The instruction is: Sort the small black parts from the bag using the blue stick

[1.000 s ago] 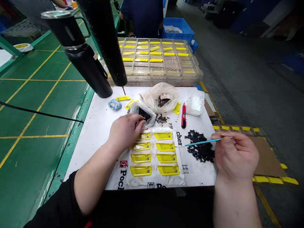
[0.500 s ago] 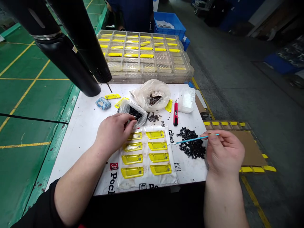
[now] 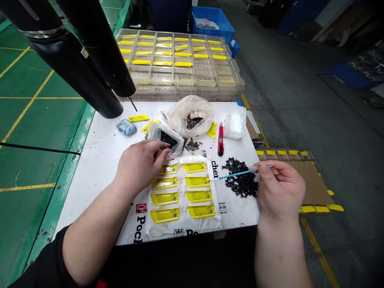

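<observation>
My left hand is at the near edge of a small clear bag of tiny black pieces. Its thumb and fingers are drawn together, and whatever they hold is hidden. In my right hand a thin blue stick is pinched, its pale tip pointing left toward the yellow parts. Two columns of yellow curved plastic parts lie on a white printed plastic sheet. Beside the right hand is a pile of small black parts.
A larger bag holds dark pieces, with loose ones in front. A red utility knife, a white block and a blue patterned case lie around. Black screwdrivers hang at left. Compartment trays stand behind; a person is beyond.
The whole view has shifted slightly. Both hands keep nearly the same places, the left at the small bag and the right holding the blue stick.
</observation>
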